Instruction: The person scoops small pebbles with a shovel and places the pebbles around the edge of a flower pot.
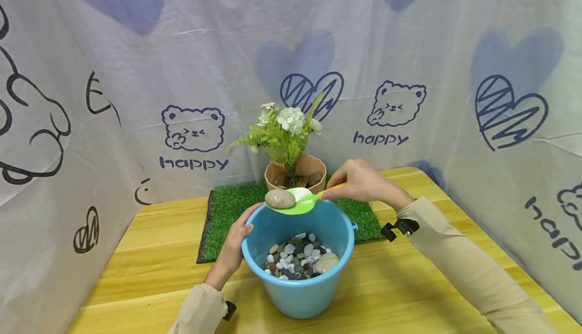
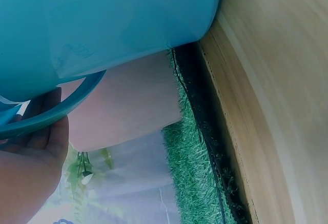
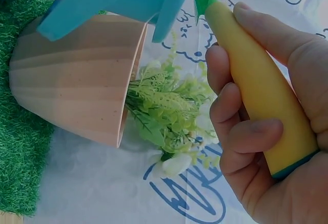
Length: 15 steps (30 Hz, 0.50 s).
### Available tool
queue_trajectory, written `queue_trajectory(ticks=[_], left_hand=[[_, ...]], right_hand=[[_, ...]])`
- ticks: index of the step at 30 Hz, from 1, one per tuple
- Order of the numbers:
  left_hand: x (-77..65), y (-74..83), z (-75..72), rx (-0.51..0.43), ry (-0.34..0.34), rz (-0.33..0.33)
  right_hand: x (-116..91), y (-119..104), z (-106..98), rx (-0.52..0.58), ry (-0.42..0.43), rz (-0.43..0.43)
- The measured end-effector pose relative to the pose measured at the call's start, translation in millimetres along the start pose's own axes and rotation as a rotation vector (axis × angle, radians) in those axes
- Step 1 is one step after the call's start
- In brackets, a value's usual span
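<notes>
My right hand (image 1: 359, 180) grips the yellow handle (image 3: 261, 85) of a toy shovel, its fingers curled round it. The shovel's light green blade (image 1: 302, 205) is over the far side of a blue bucket (image 1: 295, 296) and carries a large smooth beige stone (image 1: 280, 198). My left hand (image 1: 234, 243) holds the bucket at its left rim, thumb over the edge. In the left wrist view the left fingers (image 2: 51, 131) pass behind the bucket's blue handle. Inside the bucket lie many small white, grey and dark pebbles (image 1: 295, 258) and one large pale stone (image 1: 326, 262).
Behind the bucket, a pinkish plant pot (image 1: 320, 164) holds stones and white artificial flowers (image 1: 291, 119) with green leaves. The pot stands on a green turf mat (image 1: 223, 223) on the wooden table (image 1: 150, 248). Printed cloth (image 1: 191, 46) hangs round the back and sides.
</notes>
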State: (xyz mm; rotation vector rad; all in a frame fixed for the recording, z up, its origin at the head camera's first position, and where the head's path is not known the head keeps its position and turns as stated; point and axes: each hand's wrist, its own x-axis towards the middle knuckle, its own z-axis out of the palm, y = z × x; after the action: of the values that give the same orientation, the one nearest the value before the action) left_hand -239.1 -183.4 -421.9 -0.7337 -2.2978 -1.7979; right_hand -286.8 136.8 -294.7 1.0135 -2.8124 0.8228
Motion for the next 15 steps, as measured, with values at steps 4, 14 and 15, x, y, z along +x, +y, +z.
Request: queue_trajectory(ticks=[4,14,15], left_hand=[[0.3,-0.5,-0.2,-0.003,0.001,0.016],[0.2,-1.0,-0.2,-0.028,-0.007,0.011],[0.4,-0.9,0.0,-0.031,-0.007,0.009]], right_hand=[[0.7,1.2,-2.3,0.000,0.024,0.015],[5.3,4.9,-6.6,-0.003,0.082,0.106],[6.0,5.2,-7.2,-0.003,0.085,0.122]])
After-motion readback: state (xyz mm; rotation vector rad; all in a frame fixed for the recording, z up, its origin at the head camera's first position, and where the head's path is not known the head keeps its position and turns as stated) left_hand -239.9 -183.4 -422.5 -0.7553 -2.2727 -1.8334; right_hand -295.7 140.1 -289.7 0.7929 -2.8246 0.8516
